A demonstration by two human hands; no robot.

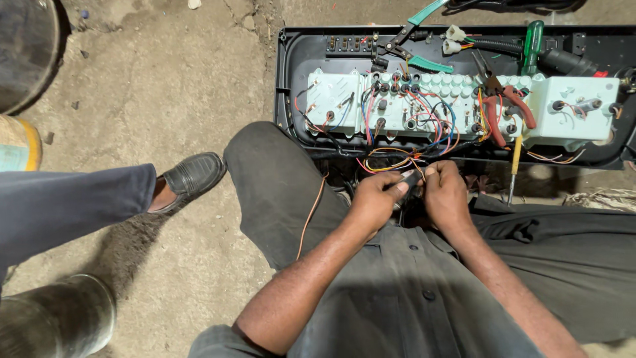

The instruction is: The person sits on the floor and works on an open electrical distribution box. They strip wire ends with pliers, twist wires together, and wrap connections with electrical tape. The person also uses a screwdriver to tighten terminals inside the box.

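Note:
My left hand (pixel 375 196) and my right hand (pixel 447 193) meet above my lap, both pinching a small dark connector (pixel 409 180) at the end of a bundle of coloured wires (pixel 391 161). The wires run up into the back of a white instrument cluster (pixel 371 99) that lies in a long black housing (pixel 291 79) on the ground before my knees. A loose orange wire (pixel 313 212) hangs down over my left thigh.
Green-handled pliers (pixel 424 63), red-handled pliers (pixel 503 109), a green screwdriver (pixel 532 46) and a yellow-handled screwdriver (pixel 515 159) lie on the housing. Another person's leg and black shoe (pixel 192 176) stand at the left. A dark drum (pixel 26 53) and a metal cylinder (pixel 59 318) are on the left.

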